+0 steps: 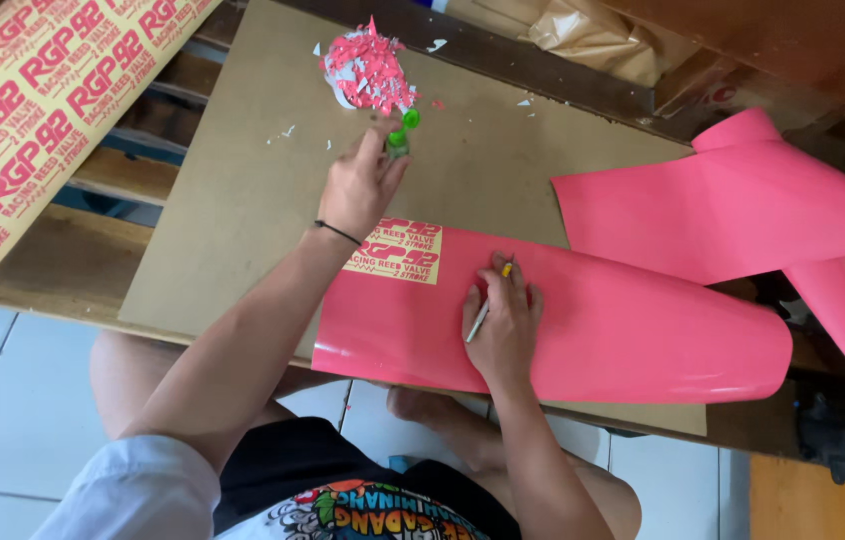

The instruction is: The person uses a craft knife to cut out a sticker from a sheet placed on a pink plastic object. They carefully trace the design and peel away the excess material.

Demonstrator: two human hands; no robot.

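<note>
My left hand [358,185] reaches forward over the brown board [243,200] and grips a small green tool [401,132] just below a heap of pink scrap pieces [371,72]. My right hand [503,320] rests on a long pink vinyl sheet [603,330] and holds a slim pen-like knife [483,312] with a yellow end. A cream sticker with red print [398,250] lies on the sheet's upper left corner, between both hands.
A second curled pink sheet [743,200] lies to the right. A printed cream roll [23,110] runs along the upper left. Crumpled brown paper [593,35] sits at the back. White floor tiles [3,400] and my knees show below the board.
</note>
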